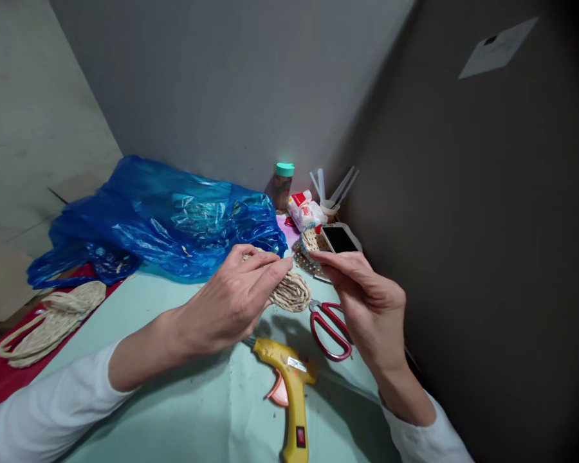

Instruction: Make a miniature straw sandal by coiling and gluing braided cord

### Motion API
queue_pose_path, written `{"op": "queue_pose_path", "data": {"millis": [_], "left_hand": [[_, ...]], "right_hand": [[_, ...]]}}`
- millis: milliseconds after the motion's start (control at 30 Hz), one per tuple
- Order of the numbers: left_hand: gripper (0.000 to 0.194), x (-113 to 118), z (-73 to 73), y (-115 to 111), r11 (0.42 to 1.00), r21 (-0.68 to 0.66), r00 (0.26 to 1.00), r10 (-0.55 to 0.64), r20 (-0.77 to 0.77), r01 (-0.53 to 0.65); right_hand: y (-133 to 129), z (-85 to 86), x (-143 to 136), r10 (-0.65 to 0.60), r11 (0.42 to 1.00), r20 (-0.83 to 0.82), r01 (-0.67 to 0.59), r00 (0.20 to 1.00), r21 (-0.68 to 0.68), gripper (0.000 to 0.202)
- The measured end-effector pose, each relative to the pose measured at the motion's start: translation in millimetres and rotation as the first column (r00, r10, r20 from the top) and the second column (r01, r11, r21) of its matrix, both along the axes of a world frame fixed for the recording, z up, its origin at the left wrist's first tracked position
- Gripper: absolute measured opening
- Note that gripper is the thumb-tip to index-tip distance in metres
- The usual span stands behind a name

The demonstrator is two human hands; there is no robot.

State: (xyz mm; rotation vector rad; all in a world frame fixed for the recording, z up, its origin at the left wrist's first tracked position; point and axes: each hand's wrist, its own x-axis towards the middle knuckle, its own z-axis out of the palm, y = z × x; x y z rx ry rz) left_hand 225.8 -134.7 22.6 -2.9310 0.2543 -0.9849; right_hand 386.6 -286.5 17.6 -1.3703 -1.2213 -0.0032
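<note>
I'm seeing the left hand (235,292) pinching a braided coil (292,294), but can't tell whether the right hand (370,297) is pinching anything. Sagging wrists risk bumping the glue gun (295,381).

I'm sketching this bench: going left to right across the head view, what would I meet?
Braided straw bundle, blue plastic bag, left hand, coiled straw braid, red-handled scissors, right hand, white sheet.

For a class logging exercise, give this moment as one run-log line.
left hand: holds coil | right hand: raised, grip unclear | glue gun: on table | scissors: on table
</note>
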Motion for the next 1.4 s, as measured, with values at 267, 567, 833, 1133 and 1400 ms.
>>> {"op": "queue_pose_path", "data": {"millis": [267, 567, 833, 1133, 1400], "left_hand": [[0.060, 3, -5.8, -4, 0.998, 0.058, 1.000, 0.009, -0.003, -0.009], [0.050, 7, -10.5, -5, 0.997, 0.072, 0.999, 0.013, -0.043, -0.010], [0.045, 7, -16.7, -6, 0.998, 0.067, 1.000, -0.003, -0.029, 0.005], [0.047, 9, -13.7, 1, 0.993, 0.064, 0.994, 0.098, 0.043, -0.101], [0.019, 12, -16.3, -16, 0.202, -0.959, 0.977, 0.118, -0.177, -0.198]], "right_hand": [[8, -6.2, -10, 0.029, 0.965, 0.076, -0.008, 0.997, -0.263, 0.018], [14, -25.5, -21, -0.035, 0.975, 0.269, 0.092, 0.963, -0.202, 0.021], [14, -28.3, -25, -0.079, 0.983, 0.269, 0.120, 0.960, -0.140, 0.024], [25, -41.9, -12, -0.158, 0.976, -0.102, 0.139, 0.982, -0.165, 0.029], [26, -38.5, -12, -0.250, 0.968, -0.313, 0.238, 0.916, -0.077, 0.036]]}}
